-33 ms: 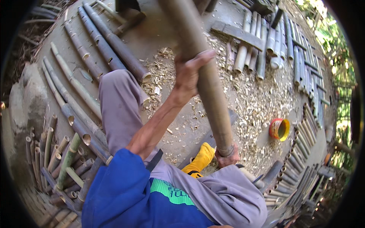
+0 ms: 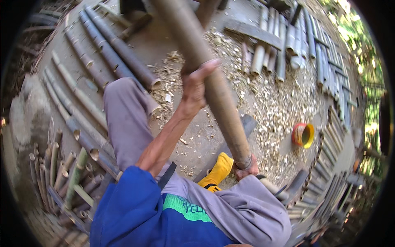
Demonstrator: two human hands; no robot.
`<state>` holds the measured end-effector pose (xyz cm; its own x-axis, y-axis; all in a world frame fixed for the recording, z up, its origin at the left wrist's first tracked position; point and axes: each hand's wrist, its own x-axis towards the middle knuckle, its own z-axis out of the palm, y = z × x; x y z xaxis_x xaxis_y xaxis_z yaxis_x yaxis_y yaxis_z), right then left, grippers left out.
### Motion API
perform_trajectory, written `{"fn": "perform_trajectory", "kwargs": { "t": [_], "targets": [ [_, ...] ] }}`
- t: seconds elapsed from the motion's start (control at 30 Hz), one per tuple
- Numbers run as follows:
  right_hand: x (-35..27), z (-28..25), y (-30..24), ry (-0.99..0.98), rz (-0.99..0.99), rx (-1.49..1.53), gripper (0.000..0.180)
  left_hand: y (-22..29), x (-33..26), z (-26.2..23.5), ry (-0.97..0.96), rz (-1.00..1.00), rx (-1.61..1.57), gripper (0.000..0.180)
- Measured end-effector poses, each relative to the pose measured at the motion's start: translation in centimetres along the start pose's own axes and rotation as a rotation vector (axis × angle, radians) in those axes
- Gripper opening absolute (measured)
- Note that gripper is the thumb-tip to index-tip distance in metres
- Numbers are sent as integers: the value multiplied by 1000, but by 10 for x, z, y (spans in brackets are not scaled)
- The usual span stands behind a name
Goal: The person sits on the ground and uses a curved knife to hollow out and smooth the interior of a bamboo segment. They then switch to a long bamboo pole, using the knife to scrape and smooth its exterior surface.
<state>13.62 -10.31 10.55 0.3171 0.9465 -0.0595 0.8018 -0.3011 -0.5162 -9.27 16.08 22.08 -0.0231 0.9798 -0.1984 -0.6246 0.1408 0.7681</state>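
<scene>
A thick brown bamboo pole (image 2: 224,105) slants across the middle, from the far edge down toward my lap. My left hand (image 2: 195,91) is wrapped round it about midway, the thumb lying over its upper side. At the near end, my right hand (image 2: 249,166) grips the pole from beneath, with part of its fingers hidden. Just left of that end is my foot in a yellow sock (image 2: 219,169). The pole's far end runs out of view, and that stretch is blurred.
Pale wood shavings (image 2: 267,107) cover the ground. A red and yellow container (image 2: 302,136) stands at the right. Long dark bamboo poles (image 2: 117,45) lie at the far left, cut bamboo pieces (image 2: 74,177) at the near left. More tubes line the right under a wooden plank (image 2: 253,34).
The pole's far part has swung a little to the left, and my left hand has gone with it. My right hand keeps its place at the near end.
</scene>
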Motion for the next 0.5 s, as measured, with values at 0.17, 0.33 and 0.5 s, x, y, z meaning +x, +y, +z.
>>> {"fn": "perform_trajectory", "kwargs": {
  "t": [0.17,0.33,0.5],
  "targets": [
    [-23,6,36,46,-201,-223,80,-72,-11,-92,298,-235,-83,38],
    [-14,12,30,119,-231,-280,70,-86,-18,-128,434,-288,16,51],
    [-19,22,27,145,-230,-288,57,-98,-19,-138,523,-357,98,57]
  ]
}}
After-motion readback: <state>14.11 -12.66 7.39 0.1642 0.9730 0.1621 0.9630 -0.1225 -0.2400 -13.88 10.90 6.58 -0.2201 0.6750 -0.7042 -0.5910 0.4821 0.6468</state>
